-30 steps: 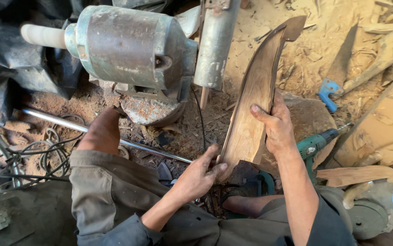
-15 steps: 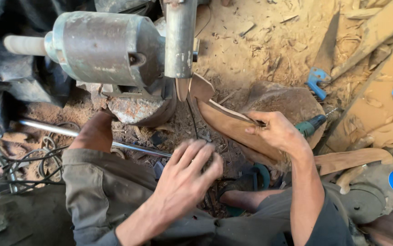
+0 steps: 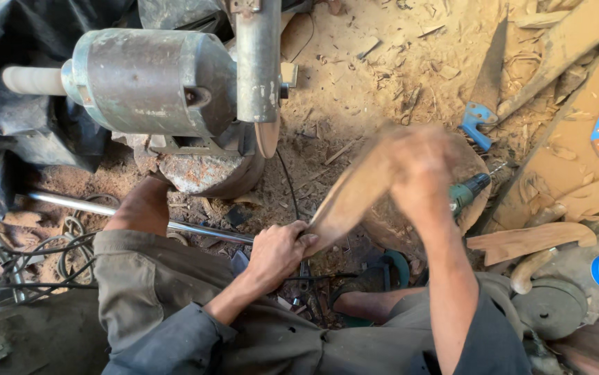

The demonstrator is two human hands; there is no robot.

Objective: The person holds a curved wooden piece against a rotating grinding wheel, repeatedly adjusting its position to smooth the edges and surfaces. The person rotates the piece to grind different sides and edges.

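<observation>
A grey motor fills the upper left of the frame, one disc hanging below its guard. At centre lies one wooden blank, long, flat, brown and motion-blurred, slanting from lower left to upper right. The left hand clenches its lower end. The right hand rests on its upper end, too blurred to tell the grip. One green drill lies right of it, and two blue clamps sit at upper right.
</observation>
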